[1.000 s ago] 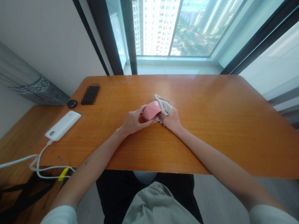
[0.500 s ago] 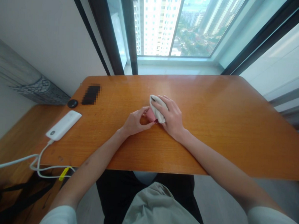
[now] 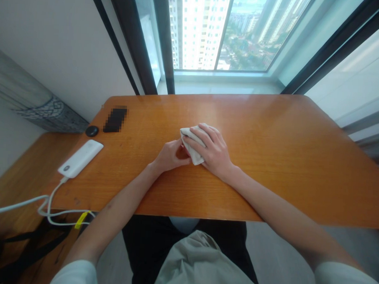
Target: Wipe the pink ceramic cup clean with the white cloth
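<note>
- The desk (image 3: pixel 271 133) is glossy orange-toned wood; the 2 hands are placed about midway between its far and near edges, with a long stretch of wood left between them and its right end.
- An off-white cloth (image 3: pixel 192 144), soft and creased, is bunched into a rough fold at the middle of the desk.
- A pink object (image 3: pixel 183 151) is nearly hidden under the cloth, between the 2 grips; only a sliver is seen, so its shape cannot be told.
- The right grip (image 3: pixel 213 151) is closed over the cloth, with the fingers laid across its top.
- The left grip (image 3: pixel 171 156) is curled in and clenched against the pink object, just beside the cloth.
- A white power bank (image 3: pixel 80 158) with a white cable (image 3: pixel 50 205) is placed well to the left, near the desk's left end.
</note>
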### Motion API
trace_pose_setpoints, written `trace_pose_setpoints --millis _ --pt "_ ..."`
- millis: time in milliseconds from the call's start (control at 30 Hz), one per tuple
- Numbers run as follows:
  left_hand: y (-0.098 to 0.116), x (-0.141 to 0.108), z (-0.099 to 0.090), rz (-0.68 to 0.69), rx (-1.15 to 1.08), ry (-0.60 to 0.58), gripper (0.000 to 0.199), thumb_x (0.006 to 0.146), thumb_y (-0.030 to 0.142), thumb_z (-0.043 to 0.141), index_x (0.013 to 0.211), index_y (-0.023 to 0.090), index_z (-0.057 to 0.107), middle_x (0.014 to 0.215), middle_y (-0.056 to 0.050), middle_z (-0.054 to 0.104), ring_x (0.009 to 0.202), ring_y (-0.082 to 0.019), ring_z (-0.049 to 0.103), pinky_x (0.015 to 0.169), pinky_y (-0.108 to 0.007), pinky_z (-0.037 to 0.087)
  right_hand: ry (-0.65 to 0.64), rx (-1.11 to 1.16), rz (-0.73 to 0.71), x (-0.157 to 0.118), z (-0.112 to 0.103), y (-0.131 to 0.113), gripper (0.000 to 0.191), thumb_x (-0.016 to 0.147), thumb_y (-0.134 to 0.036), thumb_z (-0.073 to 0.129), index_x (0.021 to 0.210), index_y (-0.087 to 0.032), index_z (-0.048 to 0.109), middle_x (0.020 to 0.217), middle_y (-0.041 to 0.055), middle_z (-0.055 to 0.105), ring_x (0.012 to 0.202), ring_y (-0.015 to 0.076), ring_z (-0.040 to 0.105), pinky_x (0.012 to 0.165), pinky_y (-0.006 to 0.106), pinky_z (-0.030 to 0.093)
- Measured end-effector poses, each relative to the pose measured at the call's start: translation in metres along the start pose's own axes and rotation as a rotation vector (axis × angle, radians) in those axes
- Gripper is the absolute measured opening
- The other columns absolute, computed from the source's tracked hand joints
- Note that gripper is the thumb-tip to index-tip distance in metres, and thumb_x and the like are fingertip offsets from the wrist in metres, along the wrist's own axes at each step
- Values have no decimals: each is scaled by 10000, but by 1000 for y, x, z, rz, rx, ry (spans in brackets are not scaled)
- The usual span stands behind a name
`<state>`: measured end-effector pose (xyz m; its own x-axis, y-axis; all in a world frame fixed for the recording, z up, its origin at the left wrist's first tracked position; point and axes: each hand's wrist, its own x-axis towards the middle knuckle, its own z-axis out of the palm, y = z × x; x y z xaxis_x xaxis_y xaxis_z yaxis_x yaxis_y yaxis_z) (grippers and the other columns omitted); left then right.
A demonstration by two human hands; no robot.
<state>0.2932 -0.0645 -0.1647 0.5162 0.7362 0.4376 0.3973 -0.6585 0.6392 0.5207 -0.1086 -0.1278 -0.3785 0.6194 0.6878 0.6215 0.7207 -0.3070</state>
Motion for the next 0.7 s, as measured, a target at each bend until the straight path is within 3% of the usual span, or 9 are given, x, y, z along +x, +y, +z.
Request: trace_pose_setpoints --millis 167,267,433,567,700 --pt "8 3 0 19 52 42 346 856 441 852 1014 215 642 905 -22 789 776 -203 750 755 -322 587 83 -45 -39 -4 4 8 587 1039 -343 753 1602 -417 606 1624 54 656 1546 395 576 1283 650 499" --pt "11 5 0 30 50 61 374 872 463 848 1080 211 667 958 -30 811 818 -199 767 787 -312 593 121 2 3 -3 4 13 537 1035 -375 746 1563 -345 650 1603 114 657 1497 390 617 1260 619 520" --pt "13 7 -2 10 44 79 562 863 494 875 1308 206 687 1087 -52 841 894 -209 792 852 -311 608 139 167 188 -1 4 18 542 971 -307 757 1508 -306 685 1559 130 681 1414 344 675 1213 533 557" --pt "14 7 -4 -23 34 76 583 861 531 878 1305 194 709 1086 -61 846 895 -214 795 839 -302 600 161 359 363 -2 10 27 598 858 -195 711 1451 -273 710 1522 94 731 1379 314 698 1216 499 550" --pt "15 7 -6 -27 46 88 599 862 559 875 1305 187 721 1090 -69 849 881 -209 786 822 -294 588 136 582 508 -4 20 39 594 831 -258 708 1424 -227 726 1547 86 729 1320 292 736 1161 441 591"
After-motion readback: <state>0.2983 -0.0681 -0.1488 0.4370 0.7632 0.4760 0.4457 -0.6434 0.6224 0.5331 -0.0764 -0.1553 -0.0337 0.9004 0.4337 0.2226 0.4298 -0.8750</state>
